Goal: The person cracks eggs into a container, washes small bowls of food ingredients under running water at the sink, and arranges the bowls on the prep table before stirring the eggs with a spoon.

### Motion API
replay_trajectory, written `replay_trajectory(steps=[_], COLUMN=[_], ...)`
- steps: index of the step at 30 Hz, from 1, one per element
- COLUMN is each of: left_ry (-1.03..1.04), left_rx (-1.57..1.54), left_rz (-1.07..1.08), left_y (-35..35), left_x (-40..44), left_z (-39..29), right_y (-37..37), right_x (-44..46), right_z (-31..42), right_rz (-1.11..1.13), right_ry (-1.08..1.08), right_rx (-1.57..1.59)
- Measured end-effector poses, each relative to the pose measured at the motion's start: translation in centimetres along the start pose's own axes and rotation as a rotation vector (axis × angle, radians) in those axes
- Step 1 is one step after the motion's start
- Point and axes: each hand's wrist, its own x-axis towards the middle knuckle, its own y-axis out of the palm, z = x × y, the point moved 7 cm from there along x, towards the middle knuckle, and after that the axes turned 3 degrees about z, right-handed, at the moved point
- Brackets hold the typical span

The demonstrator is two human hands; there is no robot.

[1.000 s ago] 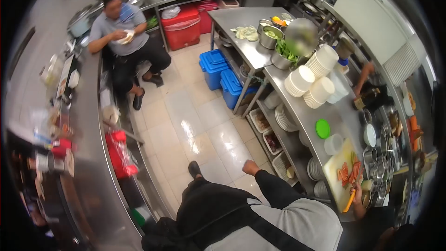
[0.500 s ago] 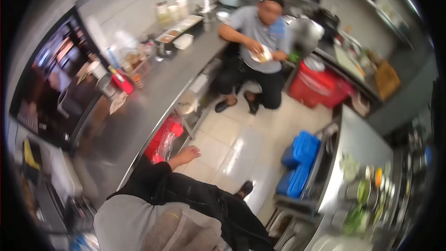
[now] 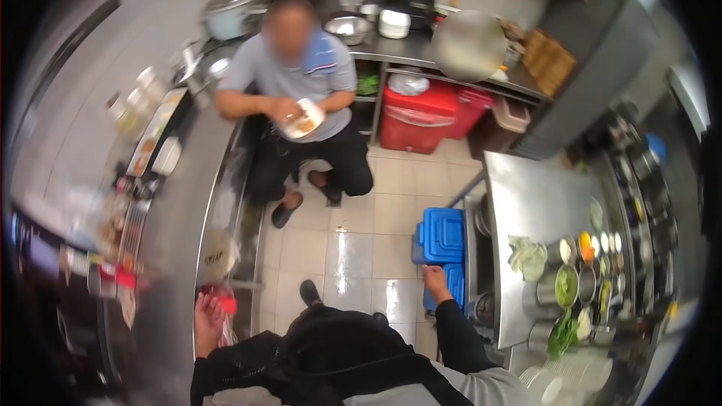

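Note:
My left hand (image 3: 210,319) is at the edge of the steel counter (image 3: 169,233), its fingers loosely apart with nothing visible in them. Close beside it is a red item (image 3: 227,302) under the counter, partly covered by the hand. My right hand (image 3: 434,283) hangs in front of the blue lidded bins (image 3: 444,234), fingers curled into a loose fist. No object shows in it. Whether the right hand touches a bin I cannot tell.
A person (image 3: 301,83) sits ahead, holding a white bowl (image 3: 304,119) of food. At right a steel table (image 3: 519,195) carries a cloth (image 3: 528,257) and metal containers of vegetables. Red bins (image 3: 417,116) stand at the back. Tiled floor (image 3: 350,244) runs between the counters.
My view has levelled and turned right, so the seated person now appears further left. My right hand has come into view, and my left hand appears lower and further left, near the counter.

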Motion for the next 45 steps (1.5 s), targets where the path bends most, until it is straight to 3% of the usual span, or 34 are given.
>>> replay_trajectory(steps=[1, 3, 6, 8, 11, 13, 15, 16, 17, 18, 19, 20, 22, 23, 24, 25, 27, 28, 29, 32, 34, 36, 39, 42, 45], left_ry=[-0.018, 0.064, 0.161, 0.191, 0.313, 0.320, 0.380, 0.371, 0.434, 0.418, 0.417, 0.430, 0.447, 0.604, 0.659, 0.728, 0.684, 0.705, 0.743, 0.795, 0.910, 0.870, 0.774, 0.804, 0.786], left_rx=[0.028, -0.062, -0.027, -0.044, -0.012, 0.045, 0.073, -0.011, -0.022, -0.059, -0.113, -0.044, -0.199, 0.007, 0.074, 0.040, -0.161, -0.113, -0.042, 0.185, 0.562, 0.641, 0.942, 1.054, 0.976], left_rz=[0.037, 0.029, 0.202, 0.281, 0.380, 0.369, 0.477, 0.391, 0.348, 0.341, 0.300, 0.508, 0.389, 0.470, 0.394, 0.540, 0.305, 0.291, 0.248, 0.111, -0.319, -0.261, -0.389, -0.473, -0.407], left_y=[1.7, 2.7, 8.8, 13.8, 18.8, 20.0, 18.7, 19.5, 20.8, 23.8, 25.6, 25.2, 28.4, 26.1, 28.7, 27.4, 30.5, 31.4, 32.1, 32.2, 32.1, 32.2, 32.5, 33.5, 33.2], left_x=[3.2, 8.1, 14.6, 19.0, 19.0, 22.6, 29.5, 29.1, 27.6, 24.6, 21.7, 23.9, 21.0, 25.4, 22.3, 26.5, 25.3, 27.9, 30.1, 40.3, 41.3, 45.7, 52.0, 54.7, 56.2], left_z=[-2.0, -5.7, -13.0, -17.6, -24.0, -28.2, -32.7, -34.6, -36.6, -38.2, -40.0, -43.1, -46.0, -48.8, -50.4, -53.2, -57.2, -59.8, -62.3, -69.2, -73.1, -75.9, -78.8, -79.5, -80.5], right_y=[1.4, 4.7, 9.3, 9.7, 10.5, 11.2, 12.1, 13.2, 14.8, 15.4, 16.6, 18.5, 20.2, 21.5, 22.4, 22.9, 24.2, 24.6, 24.3, 26.0, 28.7, 31.1, 33.8, 35.8, 36.8], right_x=[-1.9, -3.3, -2.2, -9.4, -9.9, -6.6, -5.7, -3.0, 0.0, 2.3, 4.6, 7.9, 7.3, 8.0, 8.8, 8.7, 8.2, 8.0, 7.5, 4.3, 3.3, 2.5, 2.0, 1.7, 1.4], right_z=[3.1, 1.6, -5.7, 0.1, -2.7, -6.8, -1.9, -1.4, -0.6, -2.2, -1.7, -0.1, 9.7, 11.4, 11.7, 13.7, 16.2, 16.1, 14.9, 13.7, 14.7, 15.9, 17.4, 19.0, 20.1], right_rz=[-0.024, -0.078, -0.004, -0.186, -0.191, 0.050, 0.114, 0.157, 0.095, 0.062, 0.095, 0.173, 0.254, 0.296, 0.150, 0.152, 0.154, 0.264, 0.230, 0.188, 0.153, 0.126, 0.085, 0.067, 0.054], right_ry=[0.022, 0.061, -0.034, 0.400, 0.579, 0.390, 0.280, 0.206, -0.315, 0.326, 0.120, -0.115, -0.352, 0.009, 0.339, 0.374, 0.386, 0.355, 0.457, 0.488, 0.517, 0.531, 0.540, 0.549, 0.551], right_rx=[0.050, 0.056, -0.199, 0.071, 0.263, 0.072, -0.187, -0.310, -0.852, -0.117, -0.166, -0.226, -0.587, -0.066, 0.471, 0.419, 0.462, 0.558, 0.475, 0.225, 0.202, 0.186, 0.172, 0.152, 0.136])
